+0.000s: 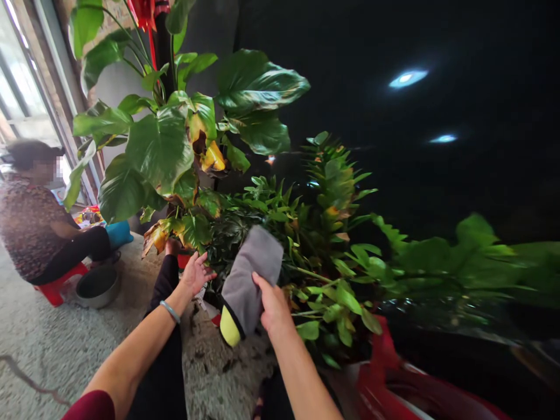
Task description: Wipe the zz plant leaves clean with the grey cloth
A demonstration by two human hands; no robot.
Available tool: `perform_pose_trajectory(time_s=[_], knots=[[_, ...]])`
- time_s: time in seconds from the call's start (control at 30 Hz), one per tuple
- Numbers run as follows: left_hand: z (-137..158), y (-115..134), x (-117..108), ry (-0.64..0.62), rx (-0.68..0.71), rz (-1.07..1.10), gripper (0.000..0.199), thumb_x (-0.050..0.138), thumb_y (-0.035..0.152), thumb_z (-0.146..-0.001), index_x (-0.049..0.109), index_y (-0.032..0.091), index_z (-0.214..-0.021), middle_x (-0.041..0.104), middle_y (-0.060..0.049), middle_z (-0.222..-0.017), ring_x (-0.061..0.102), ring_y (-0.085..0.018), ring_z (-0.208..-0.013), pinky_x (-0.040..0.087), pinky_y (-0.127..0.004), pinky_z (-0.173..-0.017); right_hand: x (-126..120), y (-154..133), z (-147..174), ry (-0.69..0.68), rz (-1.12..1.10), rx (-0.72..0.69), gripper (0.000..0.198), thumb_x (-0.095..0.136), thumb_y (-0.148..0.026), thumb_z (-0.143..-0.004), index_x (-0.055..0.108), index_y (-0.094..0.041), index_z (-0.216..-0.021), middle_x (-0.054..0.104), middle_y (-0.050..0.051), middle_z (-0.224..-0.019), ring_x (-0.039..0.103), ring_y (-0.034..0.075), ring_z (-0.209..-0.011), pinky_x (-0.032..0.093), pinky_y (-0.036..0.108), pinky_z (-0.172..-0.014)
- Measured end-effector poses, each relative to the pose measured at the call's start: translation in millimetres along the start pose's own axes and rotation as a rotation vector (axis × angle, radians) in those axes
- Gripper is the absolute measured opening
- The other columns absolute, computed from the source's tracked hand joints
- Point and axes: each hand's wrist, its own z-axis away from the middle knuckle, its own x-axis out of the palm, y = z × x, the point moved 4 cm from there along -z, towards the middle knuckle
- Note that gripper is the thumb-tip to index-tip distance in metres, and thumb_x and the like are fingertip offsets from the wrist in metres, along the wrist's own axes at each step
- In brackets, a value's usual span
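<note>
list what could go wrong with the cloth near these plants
The gray cloth, held only in the right hand, could slip onto the concrete. The open left hand appears close to the browned lower leaves, which might tear if bumped.

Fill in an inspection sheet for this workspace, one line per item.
Surface: rough concrete floor, with a dark line at lower left.
Job's things: gray cloth with a yellow-green part at its lower end, held off the floor.
Clutter: basin at left; blurred red object at lower right, kind unclear.
Hands: right hand grips the cloth; left hand is open, holding nothing, with a bracelet on that wrist.
Cables: nothing seen.
Surroundings: large-leaved plant, some leaves yellowed or browned; smaller plants beyond the cloth; another person seated on a red stool at left.
</note>
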Motion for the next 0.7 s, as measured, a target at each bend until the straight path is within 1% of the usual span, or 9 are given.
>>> perform_pose_trajectory(time_s=[0.1,0.17,0.23,0.33,0.4,0.5,0.6,0.63,0.7], knots=[[1,-1,-5,0.010,-0.017,-0.005,0.043,0.045,0.048,-0.094,0.060,0.018,-0.121,0.068,-0.009,-0.098,0.063,-0.021,-0.080,0.052,-0.037,-0.076,-25,47,30,0.045,-0.067,0.136,0.046,0.081,-0.043,-0.048,0.073,-0.015,-0.084,0.076,0.009,-0.076,0.072,0.032,-0.081,0.057,0.039,-0.070],[1,-3,-10,0.028,-0.024,-0.006,0.040,0.045,0.048,-0.094,0.061,0.019,-0.117,0.067,-0.009,-0.100,0.064,-0.021,-0.083,0.051,-0.036,-0.075,-34,56,49,0.029,-0.050,0.146,0.051,0.081,-0.046,-0.052,0.073,-0.014,-0.090,0.077,0.009,-0.078,0.072,0.032,-0.084,0.057,0.039,-0.072],[0,-6,-12,0.042,-0.024,-0.005,0.038,0.046,0.047,-0.094,0.062,0.019,-0.114,0.066,-0.009,-0.101,0.064,-0.022,-0.085,0.051,-0.037,-0.075,-37,41,50,0.068,0.019,0.050,0.053,0.079,-0.048,-0.056,0.072,-0.014,-0.096,0.077,0.009,-0.083,0.071,0.032,-0.091,0.057,0.038,-0.076],[0,-12,-9,0.020,-0.025,-0.002,0.039,0.049,0.046,-0.092,0.061,0.018,-0.116,0.065,-0.008,-0.099,0.063,-0.022,-0.084,0.050,-0.038,-0.077,-36,-3,25,0.220,0.097,-0.133,0.053,0.077,-0.048,-0.057,0.072,-0.016,-0.099,0.077,0.009,-0.090,0.068,0.032,-0.103,0.055,0.036,-0.082],[1,-16,-4,-0.001,-0.025,-0.005,0.042,0.052,0.047,-0.091,0.061,0.017,-0.120,0.064,-0.008,-0.097,0.062,-0.021,-0.082,0.050,-0.037,-0.078,-31,-20,7,0.240,0.077,-0.129,0.050,0.075,-0.047,-0.057,0.071,-0.017,-0.096,0.077,0.010,-0.091,0.067,0.031,-0.104,0.055,0.036,-0.082],[2,-22,1,-0.001,-0.037,-0.043,0.044,0.053,0.045,-0.091,0.060,0.017,-0.123,0.065,-0.008,-0.095,0.062,-0.020,-0.080,0.048,-0.033,-0.076,-23,-9,9,0.087,0.023,0.025,0.046,0.075,-0.044,-0.052,0.070,-0.015,-0.088,0.076,0.010,-0.082,0.070,0.032,-0.094,0.056,0.038,-0.076],[6,-28,-3,0.013,-0.061,-0.072,0.041,0.052,0.042,-0.092,0.062,0.017,-0.123,0.067,-0.008,-0.096,0.062,-0.019,-0.080,0.048,-0.032,-0.075,-23,29,55,-0.171,0.109,0.167,0.046,0.078,-0.047,-0.050,0.071,-0.014,-0.082,0.075,0.010,-0.076,0.071,0.033,-0.088,0.056,0.039,-0.075],[7,-29,-7,0.023,-0.064,-0.072,0.039,0.052,0.041,-0.093,0.063,0.017,-0.121,0.067,-0.008,-0.097,0.062,-0.019,-0.081,0.048,-0.033,-0.076,-29,42,74,-0.227,0.160,0.199,0.046,0.078,-0.049,-0.051,0.072,-0.014,-0.080,0.076,0.011,-0.077,0.071,0.034,-0.089,0.056,0.040,-0.076],[10,-32,-18,0.046,-0.058,-0.072,0.036,0.055,0.039,-0.092,0.064,0.017,-0.118,0.067,-0.008,-0.101,0.062,-0.019,-0.082,0.049,-0.033,-0.076,-56,64,103,-0.237,0.246,0.219,0.046,0.079,-0.050,-0.051,0.074,-0.016,-0.082,0.077,0.011,-0.085,0.070,0.036,-0.097,0.055,0.040,-0.082]])
